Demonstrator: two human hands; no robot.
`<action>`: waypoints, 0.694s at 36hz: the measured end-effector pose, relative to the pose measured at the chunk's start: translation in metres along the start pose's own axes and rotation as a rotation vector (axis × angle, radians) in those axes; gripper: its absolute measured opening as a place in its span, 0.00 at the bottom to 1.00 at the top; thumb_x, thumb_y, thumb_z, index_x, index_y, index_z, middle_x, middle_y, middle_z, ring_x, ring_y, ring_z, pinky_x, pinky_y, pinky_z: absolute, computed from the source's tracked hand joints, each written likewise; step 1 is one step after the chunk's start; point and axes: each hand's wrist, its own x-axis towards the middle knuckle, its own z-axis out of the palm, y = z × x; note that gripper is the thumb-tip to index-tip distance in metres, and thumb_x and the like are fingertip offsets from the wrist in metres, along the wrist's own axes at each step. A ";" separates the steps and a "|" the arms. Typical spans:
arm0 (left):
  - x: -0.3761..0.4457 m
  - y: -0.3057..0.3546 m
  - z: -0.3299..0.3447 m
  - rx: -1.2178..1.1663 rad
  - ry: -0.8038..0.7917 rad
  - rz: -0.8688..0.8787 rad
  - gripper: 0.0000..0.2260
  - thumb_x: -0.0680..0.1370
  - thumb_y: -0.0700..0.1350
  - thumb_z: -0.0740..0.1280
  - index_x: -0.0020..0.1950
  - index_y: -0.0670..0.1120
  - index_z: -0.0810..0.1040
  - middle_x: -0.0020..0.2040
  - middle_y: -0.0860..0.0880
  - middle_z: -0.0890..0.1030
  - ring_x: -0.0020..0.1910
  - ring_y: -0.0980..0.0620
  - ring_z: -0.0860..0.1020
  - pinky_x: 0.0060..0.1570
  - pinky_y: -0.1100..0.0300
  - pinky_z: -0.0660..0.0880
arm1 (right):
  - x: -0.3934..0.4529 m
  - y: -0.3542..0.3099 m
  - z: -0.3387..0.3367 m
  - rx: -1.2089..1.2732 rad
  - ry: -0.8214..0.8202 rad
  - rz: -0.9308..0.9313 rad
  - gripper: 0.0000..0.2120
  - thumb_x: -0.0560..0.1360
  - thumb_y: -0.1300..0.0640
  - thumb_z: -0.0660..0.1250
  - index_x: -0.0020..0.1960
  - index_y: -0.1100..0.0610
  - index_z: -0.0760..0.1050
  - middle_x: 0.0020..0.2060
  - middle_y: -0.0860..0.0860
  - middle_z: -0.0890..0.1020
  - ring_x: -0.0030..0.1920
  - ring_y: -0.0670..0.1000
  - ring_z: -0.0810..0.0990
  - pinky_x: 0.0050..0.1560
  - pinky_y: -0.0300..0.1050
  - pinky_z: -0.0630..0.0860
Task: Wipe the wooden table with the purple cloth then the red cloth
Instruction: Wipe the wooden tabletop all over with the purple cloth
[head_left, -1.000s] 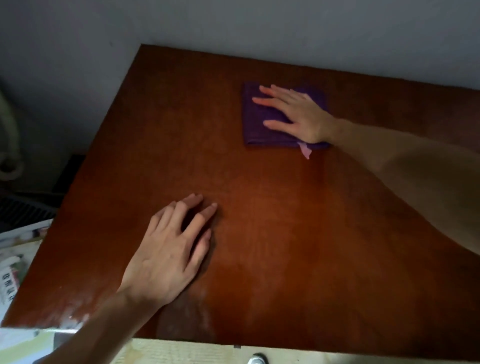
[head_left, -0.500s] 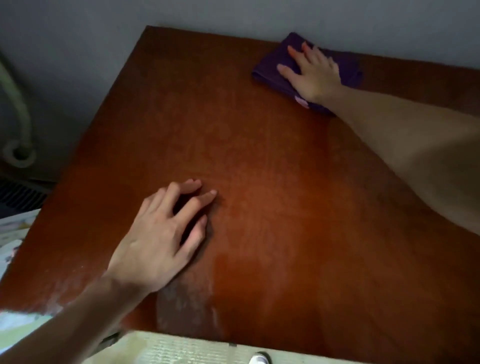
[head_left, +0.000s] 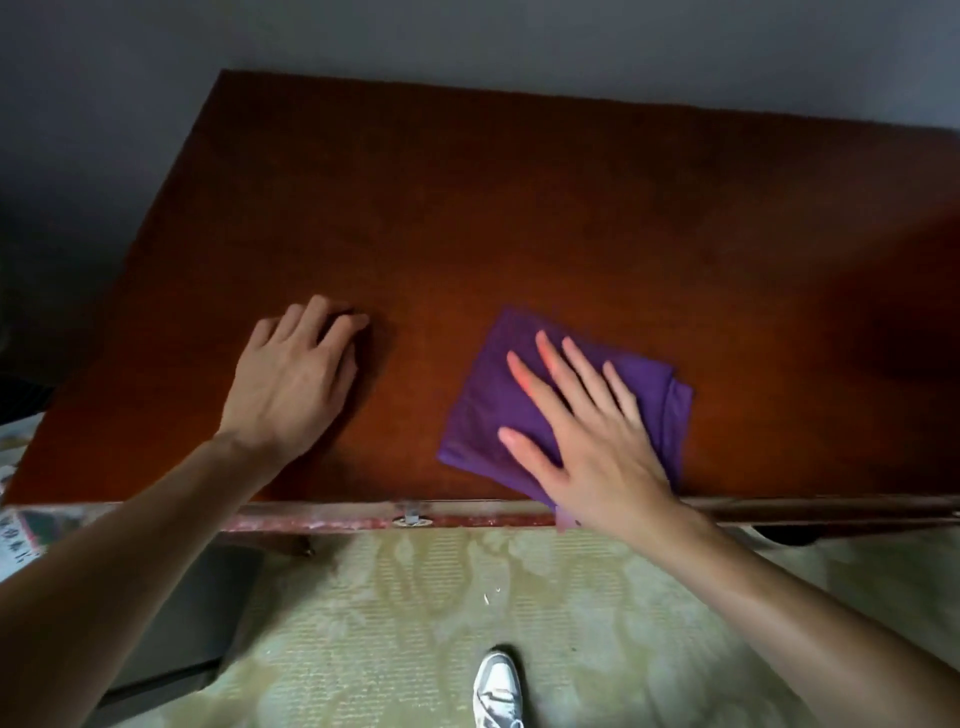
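Your right hand (head_left: 592, 447), fingers (head_left: 550, 374) spread, presses the purple cloth (head_left: 488, 410) at the bench (head_left: 519, 208) edge; left hand (head_left: 291, 384) rests flat; red cloth next, unseen.

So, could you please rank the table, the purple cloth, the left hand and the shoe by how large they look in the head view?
1. Table
2. Purple cloth
3. Left hand, not far behind the cloth
4. Shoe, cut off by the frame edge, so unsure
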 end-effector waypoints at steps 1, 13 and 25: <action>-0.001 0.007 -0.001 -0.024 0.016 -0.005 0.20 0.82 0.50 0.54 0.69 0.44 0.73 0.62 0.42 0.75 0.56 0.41 0.75 0.54 0.45 0.71 | -0.007 0.006 -0.003 -0.006 -0.014 -0.047 0.34 0.81 0.31 0.46 0.83 0.43 0.52 0.83 0.47 0.50 0.83 0.49 0.47 0.81 0.56 0.49; 0.043 0.091 0.020 -0.363 0.105 -0.115 0.15 0.81 0.49 0.57 0.64 0.44 0.72 0.59 0.45 0.75 0.56 0.42 0.76 0.53 0.47 0.72 | 0.106 0.101 -0.022 -0.001 -0.122 -0.311 0.31 0.81 0.33 0.54 0.82 0.39 0.55 0.83 0.42 0.51 0.83 0.45 0.47 0.82 0.53 0.48; 0.046 0.101 0.028 -0.224 -0.091 -0.099 0.22 0.83 0.55 0.52 0.76 0.52 0.68 0.73 0.45 0.69 0.69 0.43 0.70 0.69 0.47 0.67 | 0.288 0.193 -0.027 -0.031 -0.161 -0.350 0.30 0.82 0.31 0.50 0.81 0.38 0.54 0.83 0.44 0.54 0.83 0.48 0.50 0.80 0.55 0.50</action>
